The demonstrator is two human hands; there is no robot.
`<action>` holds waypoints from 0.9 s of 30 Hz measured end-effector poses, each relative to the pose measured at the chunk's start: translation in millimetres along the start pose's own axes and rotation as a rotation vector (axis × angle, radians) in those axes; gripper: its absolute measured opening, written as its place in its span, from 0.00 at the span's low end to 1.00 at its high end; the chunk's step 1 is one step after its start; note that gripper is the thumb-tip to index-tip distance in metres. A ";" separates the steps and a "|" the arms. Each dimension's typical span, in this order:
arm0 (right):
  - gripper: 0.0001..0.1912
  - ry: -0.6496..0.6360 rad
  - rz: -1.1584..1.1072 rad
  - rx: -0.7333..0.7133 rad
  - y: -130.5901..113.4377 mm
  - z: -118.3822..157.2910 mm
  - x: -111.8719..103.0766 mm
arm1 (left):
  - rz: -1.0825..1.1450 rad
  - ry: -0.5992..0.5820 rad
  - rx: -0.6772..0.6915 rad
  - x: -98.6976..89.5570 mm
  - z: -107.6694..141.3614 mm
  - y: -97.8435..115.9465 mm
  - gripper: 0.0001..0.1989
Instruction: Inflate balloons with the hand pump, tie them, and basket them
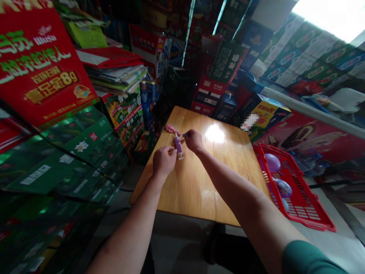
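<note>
Upper left of the frame: red carton (40,64) bears the white brand word "Wusu" and a yellow "8g" among green and yellow Chinese characters, not transcribed. Lettering on all other stacked boxes is too small or blurred to read.

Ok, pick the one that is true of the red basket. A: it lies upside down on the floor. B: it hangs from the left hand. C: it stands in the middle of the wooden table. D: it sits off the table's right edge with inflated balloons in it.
D: the red basket sits beside the right edge of the wooden table, with a purple balloon and others inside.
</note>
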State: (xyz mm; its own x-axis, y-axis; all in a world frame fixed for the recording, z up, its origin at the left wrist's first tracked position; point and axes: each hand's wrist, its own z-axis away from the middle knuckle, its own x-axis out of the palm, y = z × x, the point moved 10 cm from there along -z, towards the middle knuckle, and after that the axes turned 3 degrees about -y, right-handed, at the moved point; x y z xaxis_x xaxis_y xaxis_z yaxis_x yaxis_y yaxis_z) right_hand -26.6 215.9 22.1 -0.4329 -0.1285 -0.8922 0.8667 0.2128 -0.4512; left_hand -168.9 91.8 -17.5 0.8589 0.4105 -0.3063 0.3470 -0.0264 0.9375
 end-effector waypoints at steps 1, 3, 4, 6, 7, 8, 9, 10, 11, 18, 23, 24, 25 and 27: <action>0.15 -0.003 -0.030 -0.055 -10.2 4.2 -1.3 | 0.166 -0.031 -0.092 3.9 -0.8 -8.1 0.11; 0.13 -0.016 -0.106 -0.191 -33.8 17.7 -2.5 | 0.524 -0.138 -0.294 21.0 1.9 -22.5 0.18; 0.12 -0.026 -0.142 -0.257 -45.3 26.7 -2.3 | 0.684 -0.195 -0.378 30.5 4.7 -25.9 0.20; 0.10 -0.046 -0.175 -0.338 -61.9 45.4 0.3 | 0.894 -0.245 -0.475 40.2 8.4 -28.5 0.21; 0.10 -0.060 -0.175 -0.361 -67.3 54.1 2.9 | 0.937 -0.210 -0.491 37.8 7.9 -31.3 0.19; 0.10 -0.071 -0.174 -0.374 -70.5 61.7 5.7 | 0.945 -0.140 -0.491 31.1 6.5 -35.7 0.18; 0.10 -0.074 -0.171 -0.373 -71.2 67.7 8.2 | 0.929 -0.054 -0.484 22.1 5.1 -40.9 0.17; 0.11 -0.061 -0.161 -0.356 -68.9 71.8 10.0 | 0.907 0.027 -0.477 13.0 4.3 -45.9 0.16; 0.12 -0.036 -0.143 -0.320 -63.7 74.0 11.1 | 0.889 0.085 -0.473 5.9 3.9 -49.9 0.16; 0.20 -0.070 0.119 -0.001 -9.9 66.7 42.0 | 0.926 0.089 -0.482 1.2 -0.5 -49.3 0.10; 0.15 -0.014 0.054 0.088 16.0 69.5 29.6 | 0.937 0.045 -0.505 15.6 1.2 -41.1 0.08; 0.14 0.012 0.026 0.083 21.9 74.8 21.4 | 0.937 0.034 -0.512 19.6 2.4 -39.9 0.09; 0.14 0.034 -0.009 0.075 28.8 82.2 12.6 | 0.938 0.025 -0.521 23.9 4.1 -38.9 0.09; 0.14 0.070 -0.099 0.052 46.5 103.7 -5.6 | 0.940 0.013 -0.542 33.4 8.4 -36.6 0.10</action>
State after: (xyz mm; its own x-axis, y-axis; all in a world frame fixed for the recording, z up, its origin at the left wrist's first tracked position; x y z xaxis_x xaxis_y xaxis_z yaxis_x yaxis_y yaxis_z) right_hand 41.9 126.1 8.1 -0.5316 -0.0784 -0.8434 0.8298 0.1516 -0.5371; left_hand -149.8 98.8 -63.4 0.6891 0.4456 0.5714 -0.6629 0.0693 0.7455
